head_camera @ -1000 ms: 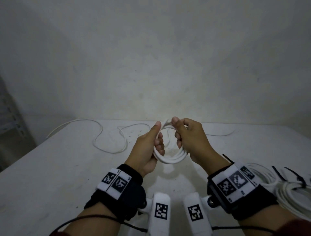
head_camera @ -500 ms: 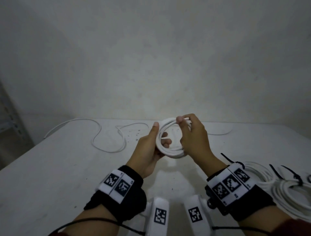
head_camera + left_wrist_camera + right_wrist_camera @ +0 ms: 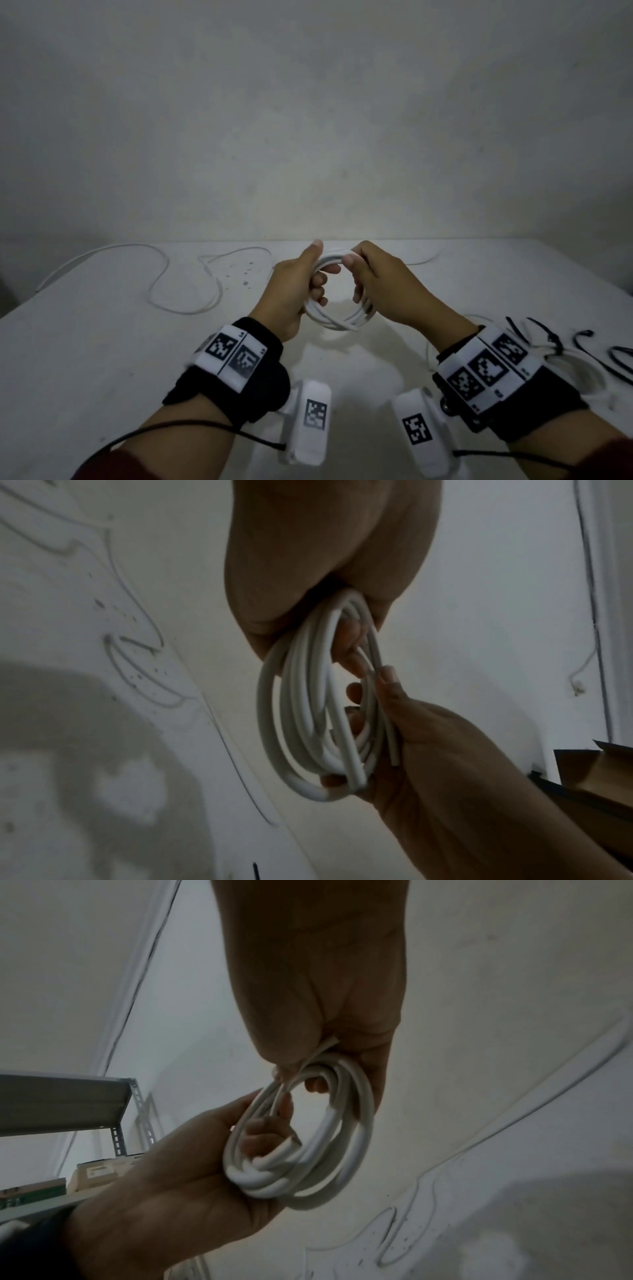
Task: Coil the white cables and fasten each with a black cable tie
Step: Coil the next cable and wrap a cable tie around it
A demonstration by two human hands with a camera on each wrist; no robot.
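Observation:
Both hands hold a coiled white cable [image 3: 337, 320] above the white table [image 3: 102, 359]. My left hand [image 3: 301, 281] grips the coil's left side, thumb up along the top, fingers curled through the ring. My right hand [image 3: 373, 281] grips the right side, thumb pressed on the top strands. The left wrist view shows the coil [image 3: 308, 723] with two cut ends near the right hand [image 3: 428, 750]. In the right wrist view the coil [image 3: 308, 1150] has several loops, and the left hand [image 3: 192, 1164] holds its lower side. Black cable ties [image 3: 589, 353] lie at the right.
A loose white cable [image 3: 164, 274] snakes over the table's far left. Bundled white cables [image 3: 582, 373] lie behind my right wrist at the right edge. A metal shelf [image 3: 68, 1096] with boxes stands to the left. A plain wall rises behind the table.
The coil has been turned and gathered tighter between the hands. The hands have moved slightly apart, and the trailing end has been drawn into the coil.

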